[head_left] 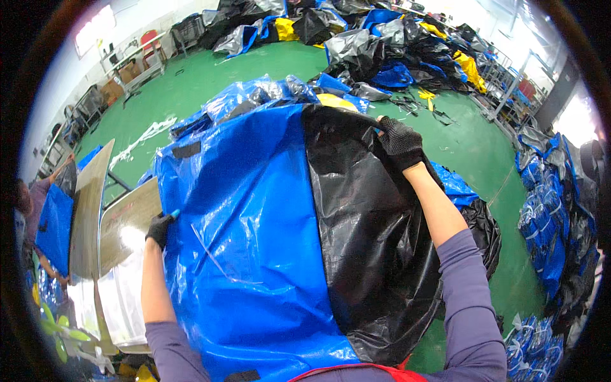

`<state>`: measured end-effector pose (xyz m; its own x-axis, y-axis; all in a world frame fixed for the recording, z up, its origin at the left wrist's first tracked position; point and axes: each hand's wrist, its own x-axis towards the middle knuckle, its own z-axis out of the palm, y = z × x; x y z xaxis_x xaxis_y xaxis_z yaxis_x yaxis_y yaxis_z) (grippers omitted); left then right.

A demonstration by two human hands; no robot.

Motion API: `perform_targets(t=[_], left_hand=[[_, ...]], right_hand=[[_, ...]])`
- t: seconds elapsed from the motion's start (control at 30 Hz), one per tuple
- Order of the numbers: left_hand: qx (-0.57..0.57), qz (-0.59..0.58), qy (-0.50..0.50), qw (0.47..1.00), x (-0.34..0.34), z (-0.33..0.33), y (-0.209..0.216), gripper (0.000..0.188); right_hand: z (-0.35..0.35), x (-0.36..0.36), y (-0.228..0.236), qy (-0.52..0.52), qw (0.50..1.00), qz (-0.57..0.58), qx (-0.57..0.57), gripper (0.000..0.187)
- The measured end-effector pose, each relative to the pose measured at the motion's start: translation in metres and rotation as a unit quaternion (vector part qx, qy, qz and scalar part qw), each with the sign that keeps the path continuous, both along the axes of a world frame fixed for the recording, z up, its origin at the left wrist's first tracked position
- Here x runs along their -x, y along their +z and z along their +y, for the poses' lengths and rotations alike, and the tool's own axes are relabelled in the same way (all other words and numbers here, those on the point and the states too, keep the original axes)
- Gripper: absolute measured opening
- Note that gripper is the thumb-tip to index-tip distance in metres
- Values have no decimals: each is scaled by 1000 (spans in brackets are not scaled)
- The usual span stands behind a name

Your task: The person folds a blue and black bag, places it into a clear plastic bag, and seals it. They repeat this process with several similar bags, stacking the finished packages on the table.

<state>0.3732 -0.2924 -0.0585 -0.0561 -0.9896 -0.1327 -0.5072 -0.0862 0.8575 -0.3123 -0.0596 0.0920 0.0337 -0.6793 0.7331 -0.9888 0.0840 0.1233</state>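
Observation:
A large, glossy blue and black tarp [254, 191] is spread out in front of me, wrinkled, with a straight seam between its blue left part and its black right part. Small dark patches sit near its upper left corner and its lower edge. My left hand [159, 229], in a black glove with bare-looking or bluish fingertips, is closed at the tarp's left edge. Higher up on the far right, my right hand [402, 142], in a dotted black glove, grips the black part's upper edge. Its fingertips are partly hidden by the material.
Beyond the tarp lies a crumpled blue sheet heap [242, 99] on the green floor [267, 63]. Piles of black, silver, blue and yellow sheets [388, 51] fill the back. Tied blue bundles [544, 216] line the right. At left, another person [41, 191] handles blue material beside a table [130, 223].

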Motion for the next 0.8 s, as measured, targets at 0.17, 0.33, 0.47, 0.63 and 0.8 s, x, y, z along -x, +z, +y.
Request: perform_targets(t=[0.17,0.33,0.47,0.63,0.8], left_hand=[[241,-355,148,891,38,61,46,69],[536,-151,-230,798,238,149,67,80],[493,-121,-442,739,394,196,42,66],[215,-6,-446,869,361,179,25,58],[289,-382,-285,830,199,171,25,53]], right_hand=[[-14,-6,7,-74,982,-33,-170,28],[-54,-64,31,-85,954,-89,-273,35],[-29,-121,47,35,960,-5,-277,37],[108,-123,10,336,921,162,-114,40],[153,-79,-45,219,869,62,-440,30]])
